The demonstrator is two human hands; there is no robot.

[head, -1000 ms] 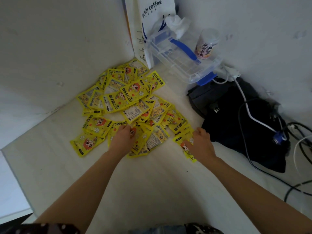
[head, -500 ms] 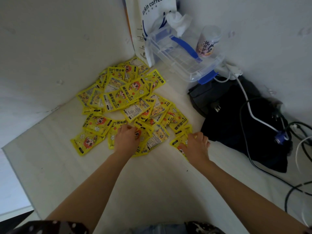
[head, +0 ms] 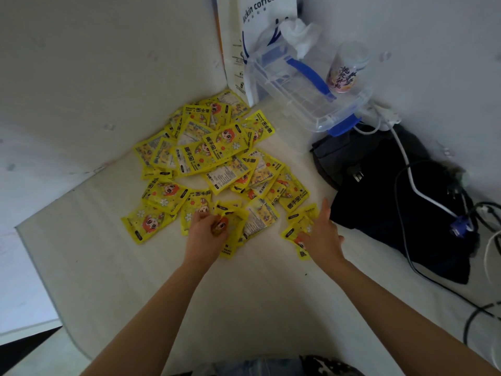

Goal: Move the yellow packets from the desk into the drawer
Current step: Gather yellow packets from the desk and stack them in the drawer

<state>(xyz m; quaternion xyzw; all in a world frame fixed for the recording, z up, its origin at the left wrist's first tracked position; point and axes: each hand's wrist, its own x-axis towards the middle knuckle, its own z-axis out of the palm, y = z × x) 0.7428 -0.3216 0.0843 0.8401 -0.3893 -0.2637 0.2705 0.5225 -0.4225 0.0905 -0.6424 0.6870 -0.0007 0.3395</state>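
Observation:
Several yellow packets (head: pixel 214 156) with a red-haired cartoon face lie spread in a pile on the white desk (head: pixel 135 280), reaching into the corner by the wall. My left hand (head: pixel 204 234) is at the near edge of the pile, fingers curled round a bunch of packets (head: pixel 233 226). My right hand (head: pixel 322 237) lies flat with straight fingers on a small group of packets (head: pixel 295 234) at the pile's right edge. No drawer is in view.
A clear plastic box with blue clips (head: pixel 303 93) stands at the back, a cup (head: pixel 345 69) on it and a white paper coffee bag (head: pixel 257 36) behind. A black bag (head: pixel 401 196) with cables (head: pixel 423 191) lies right of the pile.
My left hand has closed on packets at the pile's near edge and bunched them. My right hand has pulled its small group of packets slightly toward the pile.

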